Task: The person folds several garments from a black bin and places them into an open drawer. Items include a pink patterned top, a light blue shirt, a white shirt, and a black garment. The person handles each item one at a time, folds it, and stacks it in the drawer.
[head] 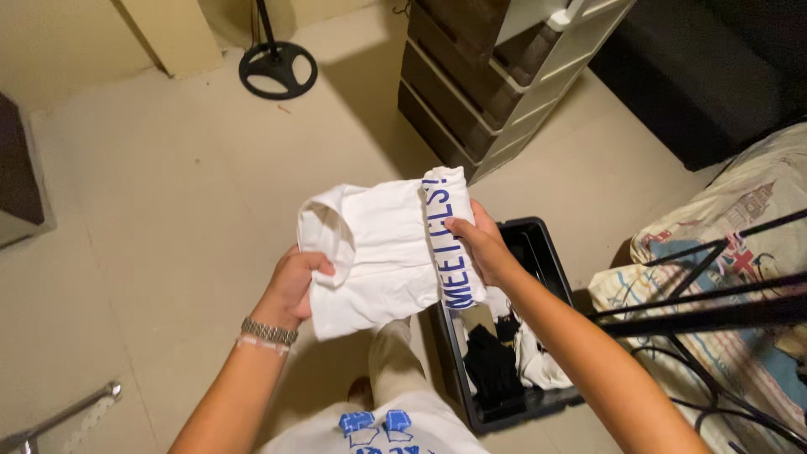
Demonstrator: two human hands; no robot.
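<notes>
White cotton shirt with blue printed lettering (pixel 382 252), partly folded into a flat rectangle, hangs in the air between my two hands, above the beige tiled floor (pixel 168 193) and just left of the black plastic bin (pixel 538 252) at my feet. My left hand (pixel 294 282) is closed on the lower left edge, thumb on top and fingers tucked under the cloth. My right hand (pixel 475 244) is closed over the right side, pinching the narrow folded panel where the blue letters run lengthwise.

To do this fold well, I judge I should keep both grips level so the top edge stays straight, pull gently outward to take the slack out of the middle, and press the lettered panel flat against the body of the shirt before I let anything shift. The loose flap near the upper left corner looks puffed, so it would want smoothing down, or the bundle will come out lopsided.

Inside the bin lie dark and white garments (pixel 504 353), crumpled and not folded. Beyond it, at the top, stands a white-framed drawer unit with dark brown drawers (pixel 479 84), tilted in my view. A round black stand base (pixel 277 69) sits on the floor further left. On my right, thin black metal rods (pixel 706 303) cross in front of a patterned bedsheet with blue and red prints (pixel 740 227). A metal bracelet (pixel 269 330) circles my left wrist.
</notes>
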